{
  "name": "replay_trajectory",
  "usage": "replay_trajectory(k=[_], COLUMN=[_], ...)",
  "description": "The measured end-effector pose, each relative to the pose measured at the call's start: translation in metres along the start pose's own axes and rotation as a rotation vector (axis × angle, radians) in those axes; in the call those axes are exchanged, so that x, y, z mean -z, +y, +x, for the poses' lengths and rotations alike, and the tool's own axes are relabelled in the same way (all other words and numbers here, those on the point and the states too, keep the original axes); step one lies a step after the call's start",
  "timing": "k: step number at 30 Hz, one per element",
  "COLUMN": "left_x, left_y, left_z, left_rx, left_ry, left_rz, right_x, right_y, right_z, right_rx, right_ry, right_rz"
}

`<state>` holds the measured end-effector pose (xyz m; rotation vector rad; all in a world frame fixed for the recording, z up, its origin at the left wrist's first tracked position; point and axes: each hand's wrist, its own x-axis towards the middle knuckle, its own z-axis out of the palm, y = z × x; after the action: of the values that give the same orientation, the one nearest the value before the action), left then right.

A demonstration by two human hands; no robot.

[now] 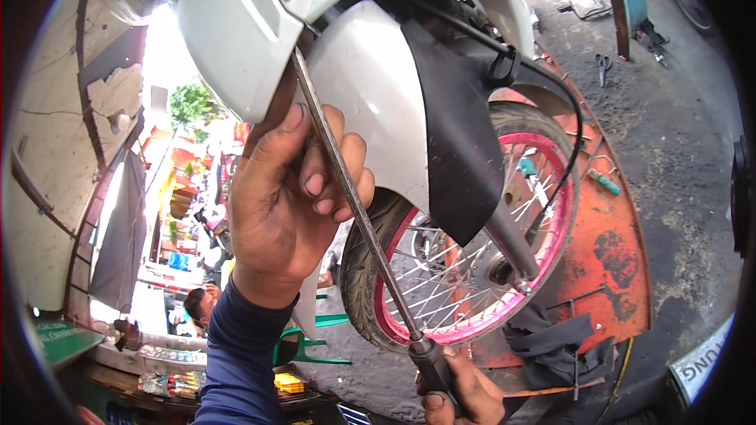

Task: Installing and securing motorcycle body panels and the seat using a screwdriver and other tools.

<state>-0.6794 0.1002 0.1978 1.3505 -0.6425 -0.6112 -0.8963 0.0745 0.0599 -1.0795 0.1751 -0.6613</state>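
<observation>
A long-shafted screwdriver [358,208] slants across the front of a white motorcycle. Its tip end reaches the edge of the pale leg-shield panel [236,24], beside the front fender [370,94]; the tip itself is hidden. My right hand [468,393], at the lower edge, is closed around the dark handle. Higher up, my left hand [295,181] has curled fingers right by the shaft, just under the panel's lower corner. The shaft passes in front of these fingers, and whether they grip anything is unclear. Below the fender is the front wheel [555,240] with its pink rim.
The wheel stands over an orange metal platform [622,212] bearing a green-handled tool [605,182] and dark cloth [551,338]. Scissors [603,69] lie on the floor near a teal post [622,0]. A green plastic chair [295,349] and a person [203,305] are at left.
</observation>
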Motion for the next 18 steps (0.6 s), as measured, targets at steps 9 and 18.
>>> replay_trajectory(k=[9, 18], left_x=[-0.021, -0.033], left_y=[-0.018, -0.025], left_z=[-0.015, 0.025], left_rx=[-0.258, -0.267], left_ry=[0.281, 0.237], left_rz=[-0.148, -0.690], right_x=[-0.027, -0.028], right_y=[-0.003, 0.004], right_z=[-0.027, -0.033], right_rx=[-0.264, -0.046], right_ry=[0.110, 0.178], right_rz=[0.186, -0.224])
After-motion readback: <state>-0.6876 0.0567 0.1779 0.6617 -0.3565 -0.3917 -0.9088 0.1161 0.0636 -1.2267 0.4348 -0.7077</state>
